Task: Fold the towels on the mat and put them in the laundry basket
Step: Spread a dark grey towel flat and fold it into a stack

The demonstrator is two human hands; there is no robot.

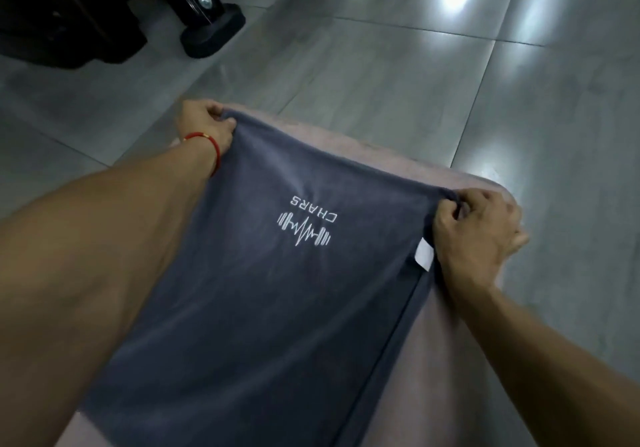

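Observation:
A dark grey towel (263, 301) with a white "CHARS" logo lies stretched over a pink mat (460, 342). My left hand (204, 124), with a red string round the wrist, pinches the towel's far left corner. My right hand (474, 232) grips the far right corner, just above a small white label on the towel's edge. The far edge of the towel is pulled taut between both hands. No laundry basket is in view.
Grey glossy floor tiles (398, 76) surround the mat, with light glare at the top right. A black piece of equipment with a round foot (211, 34) stands at the top left, beyond the mat.

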